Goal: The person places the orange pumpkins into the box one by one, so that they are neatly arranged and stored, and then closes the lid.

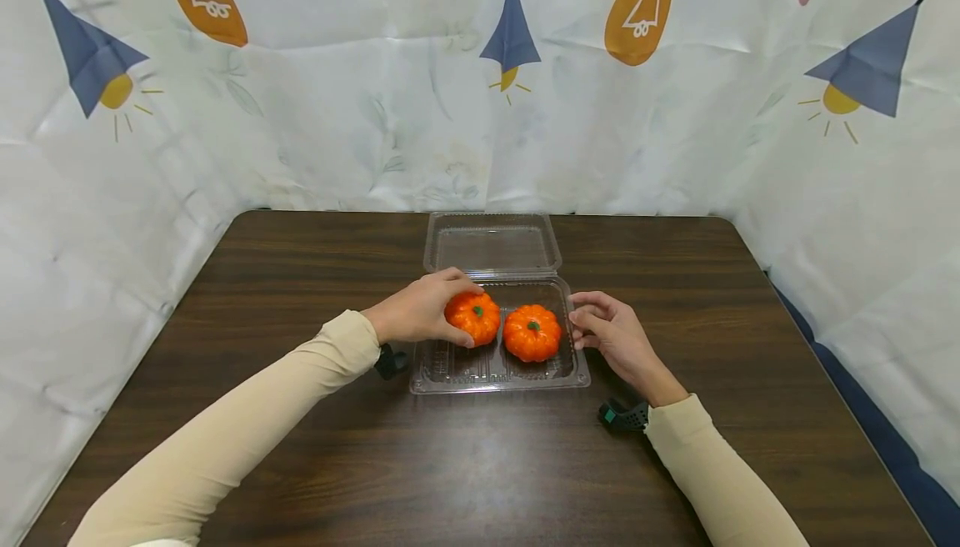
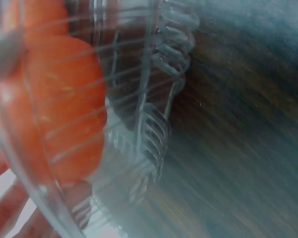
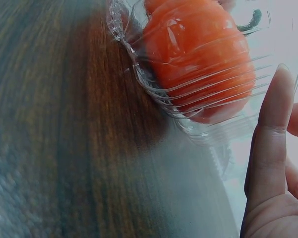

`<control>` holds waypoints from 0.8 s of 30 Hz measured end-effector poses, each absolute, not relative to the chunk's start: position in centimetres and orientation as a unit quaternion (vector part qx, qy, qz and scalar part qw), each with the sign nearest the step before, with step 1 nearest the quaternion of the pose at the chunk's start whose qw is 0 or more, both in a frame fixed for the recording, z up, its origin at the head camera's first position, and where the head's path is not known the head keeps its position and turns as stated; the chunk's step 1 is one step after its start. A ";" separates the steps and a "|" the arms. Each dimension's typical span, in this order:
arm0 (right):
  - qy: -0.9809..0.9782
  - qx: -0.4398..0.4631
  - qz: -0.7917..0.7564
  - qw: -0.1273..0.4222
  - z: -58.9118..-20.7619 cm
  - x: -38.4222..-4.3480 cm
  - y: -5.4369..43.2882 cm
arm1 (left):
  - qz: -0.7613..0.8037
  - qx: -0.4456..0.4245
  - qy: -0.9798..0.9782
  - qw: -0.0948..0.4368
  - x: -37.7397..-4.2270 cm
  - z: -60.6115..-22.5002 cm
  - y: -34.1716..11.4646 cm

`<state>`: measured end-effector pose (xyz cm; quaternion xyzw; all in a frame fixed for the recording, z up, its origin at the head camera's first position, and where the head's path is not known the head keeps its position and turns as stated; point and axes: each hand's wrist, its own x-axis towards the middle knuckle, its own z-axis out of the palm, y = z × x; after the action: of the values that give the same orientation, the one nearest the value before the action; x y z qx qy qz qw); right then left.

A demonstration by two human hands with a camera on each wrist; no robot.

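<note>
A hinged clear plastic container (image 1: pixel 457 380) lies with its lid (image 1: pixel 492 243) folded back. Inside sit two small orange pumpkins with green stems, a left pumpkin (image 1: pixel 480 319) and a right pumpkin (image 1: pixel 532 333). My left hand (image 1: pixel 420 307) reaches over the container's left side and grips the left pumpkin between thumb and fingers. In the left wrist view that pumpkin (image 2: pixel 72 109) shows through the ribbed wall. My right hand (image 1: pixel 617 338) is at the container's right edge, fingers loosely bent, fingertips at the rim. Through the near wall, the right wrist view shows the right pumpkin (image 3: pixel 198 59).
The container stands near the middle of a dark wood-grain table (image 1: pixel 315 447), its lid close to the table's back edge. A white patterned curtain (image 1: pixel 315 130) hangs behind and along both sides. Each wrist wears a dark strap, such as the right strap (image 1: pixel 630 416).
</note>
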<state>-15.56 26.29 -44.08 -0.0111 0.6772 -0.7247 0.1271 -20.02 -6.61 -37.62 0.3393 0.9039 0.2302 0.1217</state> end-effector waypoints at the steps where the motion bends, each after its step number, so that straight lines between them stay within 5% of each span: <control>1: 0.677 -0.011 -0.725 0.127 -44.1 -15.6 26.3 | 0.228 0.338 0.905 0.124 -20.0 -37.6 -6.5; 24: 0.675 -0.015 -0.727 0.127 -44.1 -15.5 26.3 | 0.243 0.337 0.898 0.146 -20.0 -37.2 -7.3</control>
<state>-15.49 26.34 -44.11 -0.0155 0.6751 -0.7265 0.1270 -20.04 -7.31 -37.23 0.3370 0.8979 0.2429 0.1457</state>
